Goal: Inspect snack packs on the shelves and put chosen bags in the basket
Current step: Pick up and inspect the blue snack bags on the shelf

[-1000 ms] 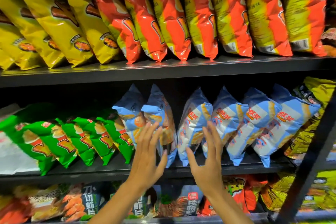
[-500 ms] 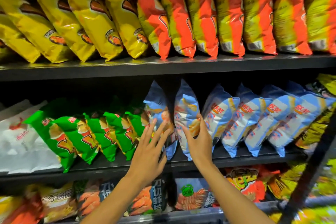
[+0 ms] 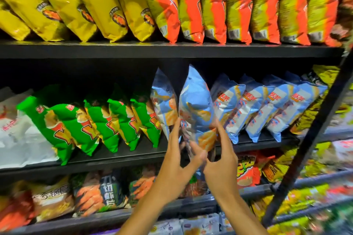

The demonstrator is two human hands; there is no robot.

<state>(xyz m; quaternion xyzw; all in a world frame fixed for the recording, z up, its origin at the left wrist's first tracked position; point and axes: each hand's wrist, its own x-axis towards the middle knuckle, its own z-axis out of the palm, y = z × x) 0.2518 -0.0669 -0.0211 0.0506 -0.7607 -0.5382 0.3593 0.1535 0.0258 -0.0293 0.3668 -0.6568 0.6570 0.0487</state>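
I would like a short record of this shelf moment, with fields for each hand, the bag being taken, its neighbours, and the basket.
left hand: left hand grips the lower left edge of the blue bag
right hand: right hand grips its lower right side
bag state: upright, drawn forward on the middle shelf
left neighbours: green bags
right neighbours: more blue bags
basket: not in view
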